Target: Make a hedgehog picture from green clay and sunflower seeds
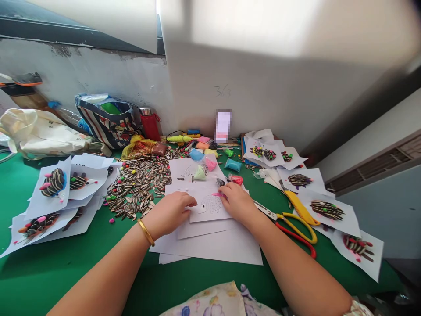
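On the green surface (82, 272), I have the right hand (238, 202) pinching pink clay (217, 194) above the hedgehog drawing (210, 204). The left hand (169, 214) rests open just beside it.

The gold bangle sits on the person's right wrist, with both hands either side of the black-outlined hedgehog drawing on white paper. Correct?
No: the head view shows the gold bangle on the left wrist, not the right. The left hand and right hand do lie either side of the black-outlined hedgehog drawing.
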### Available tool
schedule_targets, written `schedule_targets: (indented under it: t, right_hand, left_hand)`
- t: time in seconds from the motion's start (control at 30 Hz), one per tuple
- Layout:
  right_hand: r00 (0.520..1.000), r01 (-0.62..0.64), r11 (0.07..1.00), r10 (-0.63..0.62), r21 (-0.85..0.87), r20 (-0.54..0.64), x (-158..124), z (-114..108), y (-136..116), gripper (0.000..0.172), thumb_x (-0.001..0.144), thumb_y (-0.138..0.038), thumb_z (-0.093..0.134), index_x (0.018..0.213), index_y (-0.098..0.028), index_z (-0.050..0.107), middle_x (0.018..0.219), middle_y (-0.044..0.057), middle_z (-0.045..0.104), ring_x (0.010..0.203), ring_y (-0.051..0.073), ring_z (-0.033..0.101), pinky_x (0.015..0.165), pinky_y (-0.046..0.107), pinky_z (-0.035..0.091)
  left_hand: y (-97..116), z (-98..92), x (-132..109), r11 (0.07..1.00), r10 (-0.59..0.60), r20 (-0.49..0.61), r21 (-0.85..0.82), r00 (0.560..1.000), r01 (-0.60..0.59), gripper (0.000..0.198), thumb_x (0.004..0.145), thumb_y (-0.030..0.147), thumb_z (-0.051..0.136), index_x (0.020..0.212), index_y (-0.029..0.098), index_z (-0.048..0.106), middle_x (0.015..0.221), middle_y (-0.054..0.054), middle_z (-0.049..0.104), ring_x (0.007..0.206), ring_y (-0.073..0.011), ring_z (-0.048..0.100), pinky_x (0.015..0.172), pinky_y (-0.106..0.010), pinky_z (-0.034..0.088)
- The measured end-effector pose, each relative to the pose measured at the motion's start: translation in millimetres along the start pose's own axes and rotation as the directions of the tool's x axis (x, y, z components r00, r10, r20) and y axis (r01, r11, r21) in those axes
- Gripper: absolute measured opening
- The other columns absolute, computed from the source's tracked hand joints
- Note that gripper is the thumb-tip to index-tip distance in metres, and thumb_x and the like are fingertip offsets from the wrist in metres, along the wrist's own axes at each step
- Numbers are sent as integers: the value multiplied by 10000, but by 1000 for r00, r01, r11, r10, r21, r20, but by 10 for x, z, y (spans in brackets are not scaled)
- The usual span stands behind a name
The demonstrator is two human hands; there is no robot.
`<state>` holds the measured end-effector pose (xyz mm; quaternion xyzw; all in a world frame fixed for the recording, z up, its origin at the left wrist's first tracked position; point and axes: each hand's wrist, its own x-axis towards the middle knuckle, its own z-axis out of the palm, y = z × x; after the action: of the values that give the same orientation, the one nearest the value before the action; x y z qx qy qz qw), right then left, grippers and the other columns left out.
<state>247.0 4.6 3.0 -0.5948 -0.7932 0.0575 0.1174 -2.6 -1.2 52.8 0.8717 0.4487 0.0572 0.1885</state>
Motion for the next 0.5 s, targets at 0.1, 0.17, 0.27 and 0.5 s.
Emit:
schedule_targets:
  t: [0.1,0.17,0.27,0.5]
  right_hand:
    - [1000,2,1000,-2,3,-4,1,4,-2,218,938,-242,559,1128,-218,663,1077,75,609,1047,213,547,873,297,441]
    - [1000,3,1000,-2,3,-5,0,4,-6,218,936,-241,561,1127,-218,662,1073,75,609,1047,214,547,871,298,442]
    - [1000,4,1000,-4,1,-9,-4,3,-10,218,933,-238,563,1126,-218,662,1064,73,611,1037,216,550,857,299,443]
    - [1000,9,1000,-9,-5,-17,-4,10,-2,217,939,-250,556,1126,-223,662,1068,71,608,1041,214,547,844,299,444]
  left_hand:
    - [42,54,44,1000,-23,3,-21,1000,23,155,786,127,564,879,192,669,912,-34,699,866,-205,621,757,-295,458]
    - [47,111,81,1000,-26,6,-15,1000,26,133,778,121,551,832,192,648,847,-25,689,803,-194,612,706,-286,441]
    - [30,193,116,1000,1,-2,5,1000,-1,122,782,125,542,815,193,637,828,-23,683,777,-190,605,696,-289,430]
    - [13,226,113,999,27,6,38,1000,-27,155,815,137,536,854,193,675,872,-42,702,801,-199,621,724,-299,434]
